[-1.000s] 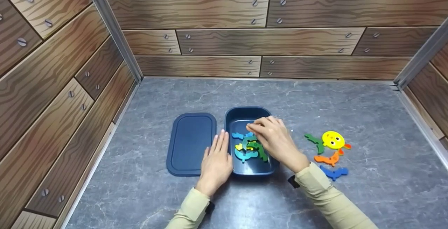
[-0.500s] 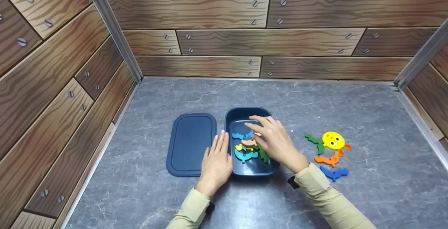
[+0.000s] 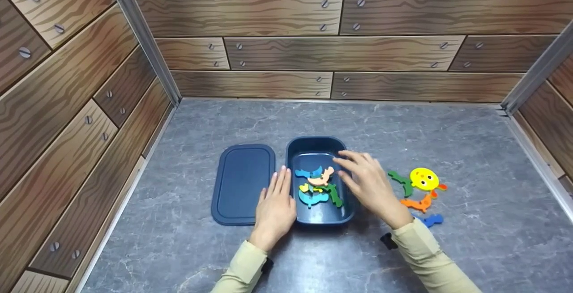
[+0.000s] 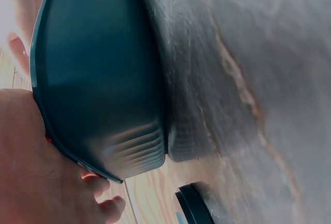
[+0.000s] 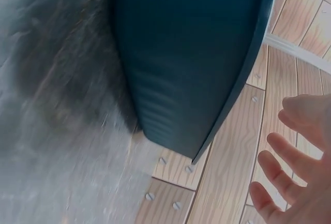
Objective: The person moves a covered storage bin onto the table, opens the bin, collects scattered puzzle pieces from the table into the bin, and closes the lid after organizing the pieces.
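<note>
A dark blue box (image 3: pixel 315 144) stands without its lid, several flat toy pieces heaped inside. On top lies a peach piece (image 3: pixel 321 177), among a green piece (image 3: pixel 333 195), a light blue piece (image 3: pixel 313 199), a blue piece (image 3: pixel 303 173) and a small yellow piece (image 3: pixel 304 188). My left hand (image 3: pixel 276 208) rests along the box's left side, fingers straight. Above the right rim is my right hand (image 3: pixel 369 185), its fingers spread and holding nothing. Both wrist views show the box's outer wall (image 4: pixel 98 69), with part of the right hand (image 5: pixel 295 172) apart from it.
The matching lid (image 3: pixel 244 185) lies flat left of the box. Right of my right hand are a yellow round face piece (image 3: pixel 424 179), a green piece (image 3: pixel 405 183), an orange piece (image 3: pixel 417 203) and a partly covered blue piece (image 3: pixel 433 220). Wood-patterned walls (image 3: pixel 250 85) enclose the table.
The right hand's fingers, pinched together over the box, have spread, and the hand has moved right. The peach piece now shows fully on the heap. My left hand stays in place.
</note>
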Demonstrator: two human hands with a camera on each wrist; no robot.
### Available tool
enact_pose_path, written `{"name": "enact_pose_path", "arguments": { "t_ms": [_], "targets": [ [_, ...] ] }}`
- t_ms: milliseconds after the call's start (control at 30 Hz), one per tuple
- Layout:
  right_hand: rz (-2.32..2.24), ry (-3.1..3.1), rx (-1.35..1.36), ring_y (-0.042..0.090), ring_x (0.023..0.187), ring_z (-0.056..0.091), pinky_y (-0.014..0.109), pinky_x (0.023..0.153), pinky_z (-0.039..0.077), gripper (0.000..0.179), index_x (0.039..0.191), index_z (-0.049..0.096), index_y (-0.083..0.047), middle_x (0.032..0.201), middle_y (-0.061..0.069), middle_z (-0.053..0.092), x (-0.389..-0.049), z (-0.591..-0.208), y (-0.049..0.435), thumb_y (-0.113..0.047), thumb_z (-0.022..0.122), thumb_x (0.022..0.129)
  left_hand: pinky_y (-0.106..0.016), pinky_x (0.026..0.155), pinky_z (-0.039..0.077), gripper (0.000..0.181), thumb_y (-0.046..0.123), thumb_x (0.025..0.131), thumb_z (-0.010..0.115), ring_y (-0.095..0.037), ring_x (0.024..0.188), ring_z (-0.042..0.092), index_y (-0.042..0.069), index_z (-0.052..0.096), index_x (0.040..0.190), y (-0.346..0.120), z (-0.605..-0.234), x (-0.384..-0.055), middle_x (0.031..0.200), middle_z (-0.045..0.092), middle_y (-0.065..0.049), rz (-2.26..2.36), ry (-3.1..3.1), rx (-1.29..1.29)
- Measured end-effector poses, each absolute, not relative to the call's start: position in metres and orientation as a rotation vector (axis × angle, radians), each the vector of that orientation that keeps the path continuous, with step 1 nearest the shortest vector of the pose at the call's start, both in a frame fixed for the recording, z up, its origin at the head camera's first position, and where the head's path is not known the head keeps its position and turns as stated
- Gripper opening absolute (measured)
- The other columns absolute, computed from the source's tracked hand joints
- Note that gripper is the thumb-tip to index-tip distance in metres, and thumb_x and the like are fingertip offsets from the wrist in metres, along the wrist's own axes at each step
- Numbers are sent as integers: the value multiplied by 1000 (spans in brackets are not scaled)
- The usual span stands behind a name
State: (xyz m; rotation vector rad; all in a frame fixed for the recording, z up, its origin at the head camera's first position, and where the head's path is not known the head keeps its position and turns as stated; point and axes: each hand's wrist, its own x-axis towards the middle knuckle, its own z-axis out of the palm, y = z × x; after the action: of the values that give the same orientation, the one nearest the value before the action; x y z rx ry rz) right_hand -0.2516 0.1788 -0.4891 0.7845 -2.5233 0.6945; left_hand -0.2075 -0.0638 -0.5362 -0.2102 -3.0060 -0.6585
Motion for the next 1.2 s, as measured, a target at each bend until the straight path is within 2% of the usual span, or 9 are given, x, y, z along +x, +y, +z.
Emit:
{"name": "enact_pose_path", "arguments": {
  "t_ms": [700,900,1200],
  "targets": [
    [711,-2454,640,32,106,54,49,85,44,33,119,72,-7,126,12,63,-249,-500,239,-4,74,86,-55,115,22,62,21,101,39,-24,149,14,15,18,159,-64,-536,-208,164,11,2,-654,-3016,-222],
    [707,-2482,584,31,104,55,45,83,45,35,120,71,-7,124,12,64,-250,-503,255,-3,75,86,-55,114,24,60,21,101,38,-24,149,15,15,20,159,-64,-535,-208,164,13,1,-651,-3001,-226],
    [696,-2556,499,33,106,53,49,83,45,37,125,67,-5,124,15,63,-255,-521,278,-4,72,88,-55,114,24,60,21,102,39,-24,149,15,15,20,159,-64,-537,-207,164,13,1,-652,-2999,-226]
  ]
}}
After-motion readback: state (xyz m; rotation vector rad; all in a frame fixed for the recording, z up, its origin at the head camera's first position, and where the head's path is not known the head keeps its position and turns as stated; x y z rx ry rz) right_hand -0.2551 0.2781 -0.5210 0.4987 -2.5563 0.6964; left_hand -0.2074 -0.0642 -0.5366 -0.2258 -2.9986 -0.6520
